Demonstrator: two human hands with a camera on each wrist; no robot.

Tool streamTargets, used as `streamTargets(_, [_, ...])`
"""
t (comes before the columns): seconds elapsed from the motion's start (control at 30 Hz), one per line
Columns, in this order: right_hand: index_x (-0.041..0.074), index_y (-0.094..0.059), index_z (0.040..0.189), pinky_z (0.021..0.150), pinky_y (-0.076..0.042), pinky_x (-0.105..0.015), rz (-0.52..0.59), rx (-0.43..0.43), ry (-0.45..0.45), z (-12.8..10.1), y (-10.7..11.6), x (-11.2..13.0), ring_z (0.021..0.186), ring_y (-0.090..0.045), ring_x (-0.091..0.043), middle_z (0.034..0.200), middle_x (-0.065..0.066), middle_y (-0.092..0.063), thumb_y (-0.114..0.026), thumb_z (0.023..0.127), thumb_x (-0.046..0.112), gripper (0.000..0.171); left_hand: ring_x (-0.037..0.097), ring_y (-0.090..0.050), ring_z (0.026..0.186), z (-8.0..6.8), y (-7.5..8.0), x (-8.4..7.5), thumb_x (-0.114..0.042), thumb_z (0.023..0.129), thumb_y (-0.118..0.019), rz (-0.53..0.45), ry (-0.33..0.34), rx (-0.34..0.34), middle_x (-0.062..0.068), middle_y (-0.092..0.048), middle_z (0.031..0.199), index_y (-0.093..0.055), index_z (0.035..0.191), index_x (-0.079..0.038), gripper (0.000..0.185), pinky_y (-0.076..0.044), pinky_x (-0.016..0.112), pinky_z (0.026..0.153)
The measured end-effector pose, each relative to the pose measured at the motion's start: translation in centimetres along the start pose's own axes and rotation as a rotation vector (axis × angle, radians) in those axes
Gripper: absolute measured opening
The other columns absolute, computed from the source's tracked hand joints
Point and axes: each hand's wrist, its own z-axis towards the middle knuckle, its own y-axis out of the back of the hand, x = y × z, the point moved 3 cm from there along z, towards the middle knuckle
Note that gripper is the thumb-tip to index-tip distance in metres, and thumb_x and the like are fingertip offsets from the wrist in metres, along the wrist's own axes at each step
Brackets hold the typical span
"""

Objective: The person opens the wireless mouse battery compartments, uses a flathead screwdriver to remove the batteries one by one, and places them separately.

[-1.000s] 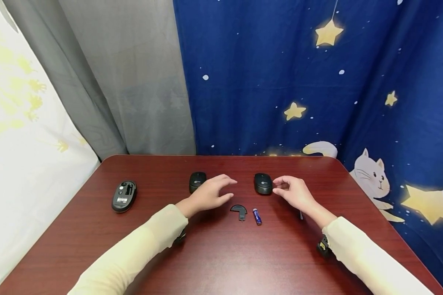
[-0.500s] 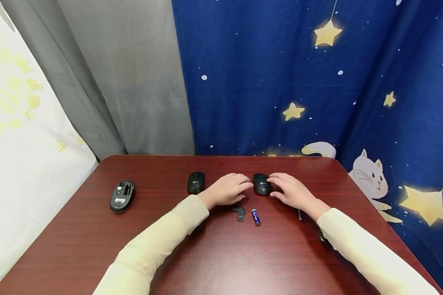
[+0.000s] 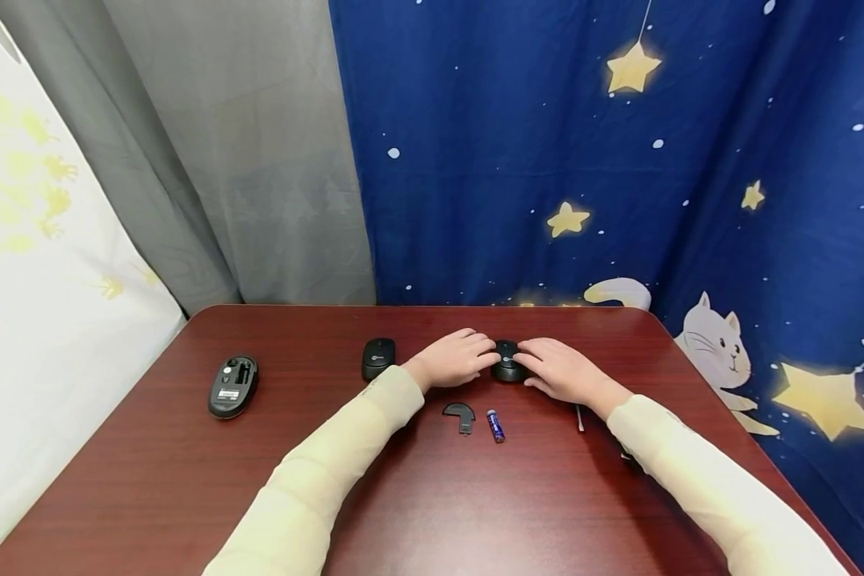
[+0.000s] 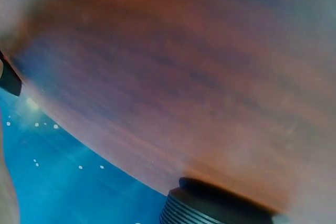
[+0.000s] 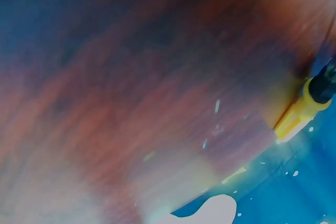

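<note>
A black mouse [image 3: 507, 358] sits upright near the table's far middle, in the head view. My left hand [image 3: 461, 358] grips its left side with curled fingers. My right hand [image 3: 551, 368] curls over its right side and partly hides it. Just in front of them lie a black curved battery cover [image 3: 460, 414] and a blue battery [image 3: 495, 426]. Both wrist views are blurred and show only the red-brown table top and blue curtain; neither hand is visible there.
A second black mouse [image 3: 378, 357] stands left of my left hand. A third mouse [image 3: 234, 386] lies belly-up at the far left, its compartment showing. A thin stick [image 3: 579, 418] lies by my right wrist. Curtains hang behind the wooden table [image 3: 432, 512].
Both hands moved inward onto the middle mouse; a second ago they hovered apart on either side of it. The cover, battery and other mice have not moved.
</note>
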Motion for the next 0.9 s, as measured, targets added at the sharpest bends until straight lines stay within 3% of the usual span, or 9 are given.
streamTargets(0.33, [0.004, -0.061, 0.119, 0.099, -0.044, -0.045, -0.07, 0.046, 0.066, 0.4, -0.4, -0.7, 0.11, -0.056, -0.031, 0.12, -0.017, -0.06, -0.075, 0.085, 0.021, 0.041, 0.024, -0.051, 0.111, 0.9, -0.7, 0.5, -0.017, 0.095, -0.058, 0.081, -0.108, 0.012, 0.008, -0.056, 0.121, -0.055, 0.125, -0.011, 0.031, -0.039, 0.038, 0.1])
streamTargets(0.53, [0.004, -0.061, 0.119, 0.099, -0.044, -0.044, -0.079, 0.054, 0.08, 0.3, -1.0, -1.0, 0.11, -0.056, -0.03, 0.119, -0.016, -0.059, -0.074, 0.086, 0.022, 0.04, 0.023, -0.051, 0.11, 1.2, -1.2, 0.7, -0.02, 0.098, -0.053, 0.093, -0.119, 0.067, 0.006, -0.056, 0.12, -0.054, 0.126, -0.012, 0.029, -0.04, 0.037, 0.098])
streamTargets(0.9, [0.0, -0.063, 0.12, 0.096, -0.047, -0.047, -0.081, 0.047, 0.133, 0.1, -1.3, -1.4, 0.112, -0.058, -0.032, 0.121, -0.018, -0.062, -0.073, 0.087, 0.02, 0.04, 0.019, -0.053, 0.108, 1.8, -1.5, 0.7, -0.024, 0.101, -0.049, 0.095, -0.13, 0.078, 0.003, -0.058, 0.116, -0.055, 0.125, -0.013, 0.027, -0.04, 0.035, 0.097])
